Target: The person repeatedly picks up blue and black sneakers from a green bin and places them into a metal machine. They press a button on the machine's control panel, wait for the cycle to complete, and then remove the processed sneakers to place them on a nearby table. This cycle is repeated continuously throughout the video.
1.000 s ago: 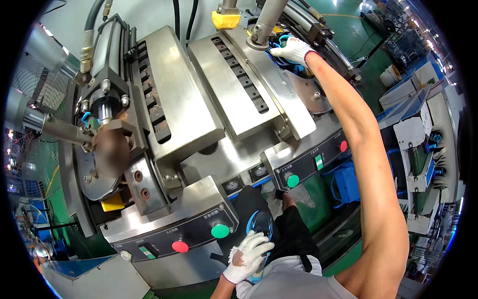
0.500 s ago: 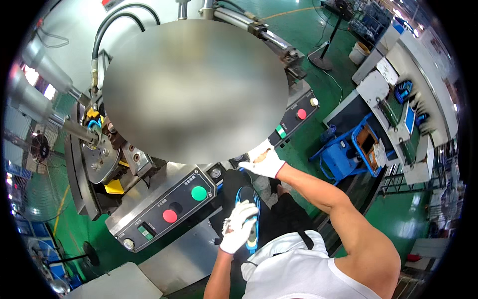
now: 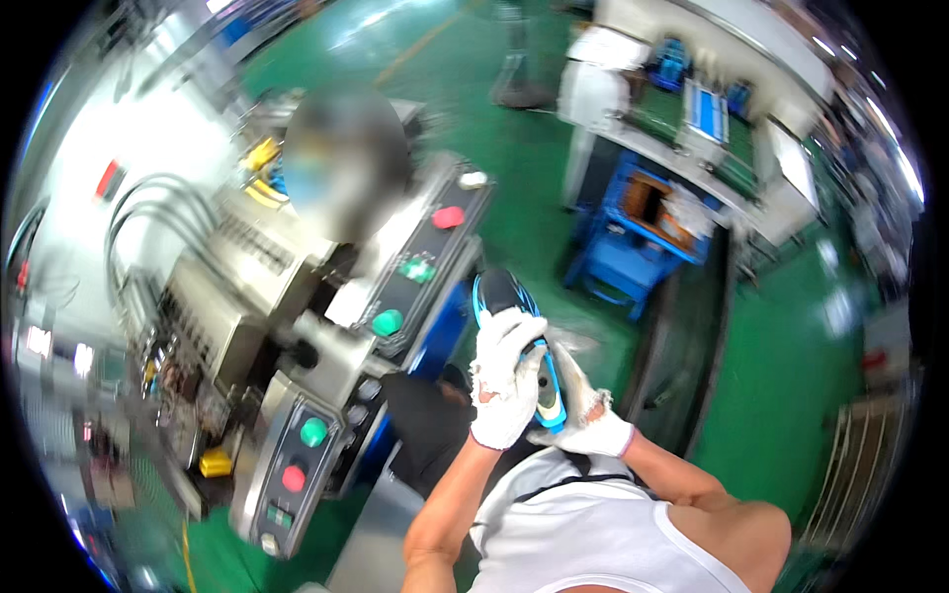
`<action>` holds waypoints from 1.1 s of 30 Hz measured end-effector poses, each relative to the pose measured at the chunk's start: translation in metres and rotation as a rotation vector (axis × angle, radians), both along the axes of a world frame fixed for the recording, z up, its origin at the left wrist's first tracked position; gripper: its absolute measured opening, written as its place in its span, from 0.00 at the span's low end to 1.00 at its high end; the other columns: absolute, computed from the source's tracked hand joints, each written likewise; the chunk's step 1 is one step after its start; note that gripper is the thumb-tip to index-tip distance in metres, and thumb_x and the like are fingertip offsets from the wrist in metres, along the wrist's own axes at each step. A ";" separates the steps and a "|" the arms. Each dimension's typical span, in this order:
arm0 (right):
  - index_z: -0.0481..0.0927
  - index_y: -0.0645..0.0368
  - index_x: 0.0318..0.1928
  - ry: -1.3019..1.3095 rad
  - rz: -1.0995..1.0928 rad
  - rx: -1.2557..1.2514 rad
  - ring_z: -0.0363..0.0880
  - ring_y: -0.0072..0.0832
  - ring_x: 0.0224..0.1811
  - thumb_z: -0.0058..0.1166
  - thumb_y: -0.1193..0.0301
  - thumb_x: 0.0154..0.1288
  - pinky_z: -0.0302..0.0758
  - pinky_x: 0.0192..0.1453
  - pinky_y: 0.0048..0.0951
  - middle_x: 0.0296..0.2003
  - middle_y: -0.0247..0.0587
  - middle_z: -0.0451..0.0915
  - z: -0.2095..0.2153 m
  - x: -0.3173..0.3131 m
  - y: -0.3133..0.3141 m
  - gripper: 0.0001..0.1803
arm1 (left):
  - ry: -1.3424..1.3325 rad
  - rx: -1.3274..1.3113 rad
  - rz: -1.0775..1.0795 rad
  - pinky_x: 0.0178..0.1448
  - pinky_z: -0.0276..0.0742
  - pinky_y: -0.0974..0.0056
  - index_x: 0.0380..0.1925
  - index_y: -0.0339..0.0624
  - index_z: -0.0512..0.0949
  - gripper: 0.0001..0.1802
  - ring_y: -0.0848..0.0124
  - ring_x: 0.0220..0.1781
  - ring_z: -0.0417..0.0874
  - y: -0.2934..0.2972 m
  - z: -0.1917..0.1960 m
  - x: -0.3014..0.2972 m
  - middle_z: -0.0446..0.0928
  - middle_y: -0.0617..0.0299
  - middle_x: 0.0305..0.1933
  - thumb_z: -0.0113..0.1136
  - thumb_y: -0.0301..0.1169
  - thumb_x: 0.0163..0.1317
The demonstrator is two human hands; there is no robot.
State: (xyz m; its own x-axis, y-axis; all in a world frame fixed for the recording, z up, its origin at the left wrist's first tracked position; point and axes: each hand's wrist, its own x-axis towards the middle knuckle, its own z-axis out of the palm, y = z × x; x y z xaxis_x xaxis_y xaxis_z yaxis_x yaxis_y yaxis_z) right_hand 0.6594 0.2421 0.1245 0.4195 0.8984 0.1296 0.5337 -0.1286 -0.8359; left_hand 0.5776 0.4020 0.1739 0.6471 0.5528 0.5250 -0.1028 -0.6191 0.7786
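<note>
A black shoe with bright blue edging (image 3: 501,290) is held in front of my body, its toe pointing away from me. My left hand (image 3: 507,381), in a white knit glove, is wrapped over the shoe's upper from the left. From the other side my right hand (image 3: 583,410), gloved alike, grips the shoe near its heel; its fingers are partly hidden behind the shoe. The shoe's pale inside shows near the heel, between the two hands.
To my left stands a metal machine with a near control panel (image 3: 287,465) and a farther control panel (image 3: 420,262), both with red and green buttons. Ahead to the right is a blue chair (image 3: 618,262), before a conveyor bench (image 3: 647,138) bearing blue shoes. A dark rail (image 3: 682,326) crosses the green floor.
The view has swung to the right, away from the machine. My right hand has left the machine's panel and come to the shoe, which my left hand still holds.
</note>
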 end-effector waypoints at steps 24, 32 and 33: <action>0.78 0.69 0.67 -0.440 -1.440 -0.564 0.79 0.55 0.69 0.47 0.18 0.58 0.73 0.72 0.51 0.67 0.63 0.79 -0.010 0.694 -0.106 0.63 | 0.653 -0.176 0.061 0.70 0.78 0.51 0.59 0.36 0.82 0.23 0.46 0.64 0.83 -0.025 -0.121 -0.066 0.83 0.43 0.62 0.69 0.24 0.63; 0.79 0.64 0.67 -0.277 -0.993 -0.152 0.83 0.35 0.60 0.49 0.41 0.79 0.75 0.68 0.39 0.62 0.43 0.83 -0.098 0.632 -0.087 0.38 | 0.654 -0.199 0.446 0.61 0.83 0.53 0.56 0.39 0.84 0.16 0.50 0.57 0.87 -0.030 -0.097 -0.125 0.85 0.47 0.55 0.66 0.26 0.69; 0.73 0.66 0.73 -0.561 -1.058 -0.298 0.80 0.37 0.67 0.49 0.45 0.81 0.72 0.75 0.39 0.71 0.46 0.77 -0.081 0.539 -0.030 0.38 | 0.635 -0.210 0.529 0.59 0.84 0.53 0.55 0.40 0.84 0.15 0.50 0.55 0.88 -0.040 -0.102 -0.138 0.85 0.47 0.54 0.66 0.26 0.69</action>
State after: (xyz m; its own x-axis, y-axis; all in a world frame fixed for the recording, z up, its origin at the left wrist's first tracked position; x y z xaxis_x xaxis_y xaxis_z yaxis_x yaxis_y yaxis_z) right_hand 1.1980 0.2116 0.0433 0.9104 0.1759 0.3744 0.3263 -0.8617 -0.3886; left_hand 0.4398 0.3622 0.0724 0.4130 0.9107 0.0030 0.6544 -0.2991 0.6945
